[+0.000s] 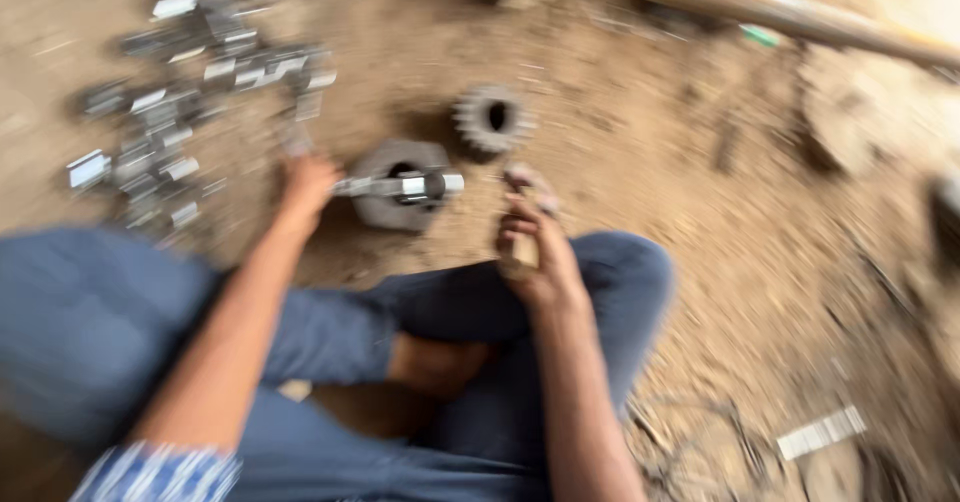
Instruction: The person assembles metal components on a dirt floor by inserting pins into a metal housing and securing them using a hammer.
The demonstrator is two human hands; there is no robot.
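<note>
Two hands are at work over bare dirt floor (700, 192), and the whole view is smeared by motion, so fine detail is lost; you sit cross-legged in blue trousers (120, 312), knees spread to either side of your grips; beyond both hands, at the far edge, a long rusty pipe (740, 7) runs slantwise; further out past your left hand lies a scattered heap of shiny metal blocks (170, 112), well apart from the right hand; just beyond the left grip sits a grey many-sided metal housing (385, 207) with a dark bore, resting on the floor; past it, further from you, lies a toothed gear (492, 119) with a dark centre hole, near the housing but not touching it; your left hand (305, 187) is closed around one end of a bright metal shaft (405, 185), which reaches sideways from the grip across the top of the housing; your right hand (530, 252) is raised beside the shaft's free end, fingers curled narrow around something small and pale, too blurred to name; a pale flat strip (820, 432) lies on the floor well off to the right grip's outer side.
</note>
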